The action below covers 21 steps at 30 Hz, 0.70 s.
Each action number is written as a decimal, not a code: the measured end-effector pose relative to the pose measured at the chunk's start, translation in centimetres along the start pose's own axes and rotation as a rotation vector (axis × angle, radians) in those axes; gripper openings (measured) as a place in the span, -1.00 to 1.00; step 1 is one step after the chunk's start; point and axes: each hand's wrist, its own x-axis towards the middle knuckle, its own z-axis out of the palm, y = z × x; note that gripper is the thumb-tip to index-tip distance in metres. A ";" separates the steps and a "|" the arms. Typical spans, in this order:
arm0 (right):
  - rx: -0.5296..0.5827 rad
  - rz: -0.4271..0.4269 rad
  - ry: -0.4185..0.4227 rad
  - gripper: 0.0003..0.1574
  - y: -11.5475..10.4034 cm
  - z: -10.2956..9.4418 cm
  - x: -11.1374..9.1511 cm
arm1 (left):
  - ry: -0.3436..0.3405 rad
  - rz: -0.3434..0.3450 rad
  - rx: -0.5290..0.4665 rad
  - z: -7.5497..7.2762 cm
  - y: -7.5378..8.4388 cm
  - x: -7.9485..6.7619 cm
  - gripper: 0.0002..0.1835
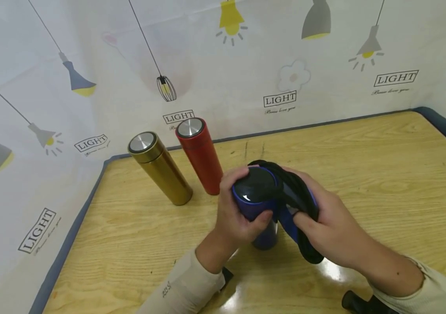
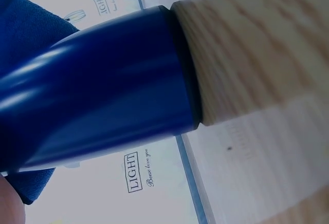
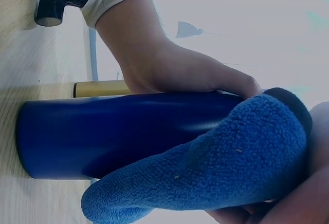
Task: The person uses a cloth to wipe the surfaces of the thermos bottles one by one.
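A blue thermos bottle (image 1: 265, 240) with a glossy dark lid (image 1: 255, 185) is upright, its base right at the wooden tabletop in the right wrist view. My left hand (image 1: 235, 216) grips it around the top, thumb across the near side. Pressed against the lid's right side is a folded cloth (image 1: 310, 250), dark outside in the head view. The same cloth shows blue terry (image 3: 247, 152) in the right wrist view, lying along the upper bottle. My right hand (image 1: 334, 224) holds the cloth bunched between thumb and fingers.
A gold thermos (image 1: 164, 172) and a red thermos (image 1: 201, 159), both with silver lids, stand at the back left of the table (image 1: 396, 174). Behind the table edge hangs a white sheet (image 1: 223, 65) printed with lamps.
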 end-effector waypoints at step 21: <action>-0.047 0.029 0.009 0.06 0.2 0.2 0.0 | -0.016 -0.055 -0.026 0.0 0.1 -0.3 -0.21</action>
